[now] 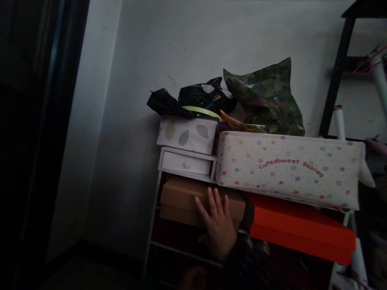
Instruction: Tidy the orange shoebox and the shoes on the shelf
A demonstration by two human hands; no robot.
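My right hand lies flat on the front of a brown cardboard box, fingers spread and pointing up, holding nothing. A dark sleeve covers its wrist. The box sits on a shelf of a white rack, under a small white drawer unit. My left hand is a dim shape at the bottom edge below the shelf; its fingers cannot be made out.
An orange box lies to the right of the brown one. On top are a long star-print pouch, a leaf-print box, dark bags and a green floral bag. A black shelf frame stands at right.
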